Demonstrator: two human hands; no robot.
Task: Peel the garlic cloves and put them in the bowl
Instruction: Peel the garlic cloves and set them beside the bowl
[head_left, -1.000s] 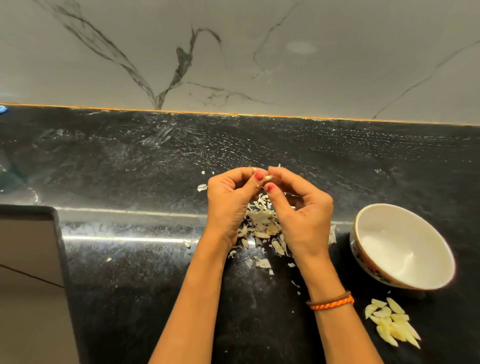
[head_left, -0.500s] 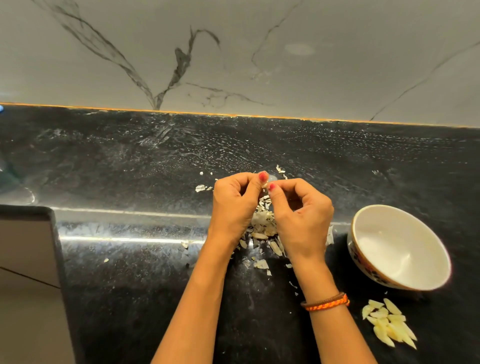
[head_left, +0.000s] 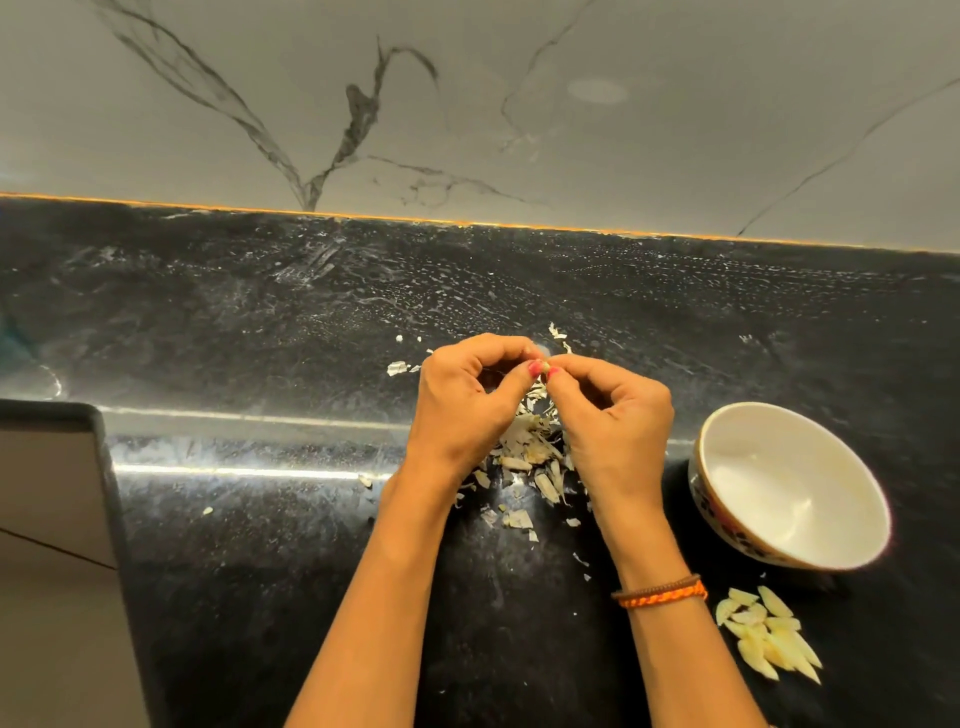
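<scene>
Over the black counter, my left hand (head_left: 467, 400) and my right hand (head_left: 613, 415) meet fingertip to fingertip and pinch one small garlic clove (head_left: 545, 366) between thumbs and forefingers. Most of the clove is hidden by the fingers. Under the hands lies a heap of papery garlic skins (head_left: 530, 457). A white bowl (head_left: 727, 499) with a patterned outside stands to the right of my right hand, nothing visible in it. A pile of several peeled cloves (head_left: 769, 634) lies on the counter in front of the bowl.
The black stone counter (head_left: 260, 322) runs back to a grey marble wall (head_left: 467, 104). Loose skin flakes (head_left: 397, 368) lie scattered left of and behind the hands. At the lower left the counter drops at an edge (head_left: 111, 467) to a lower surface.
Both hands stay together on the clove, fingers working slightly; the right hand's knuckles have spread outward. The bowl and the peeled pile have not moved.
</scene>
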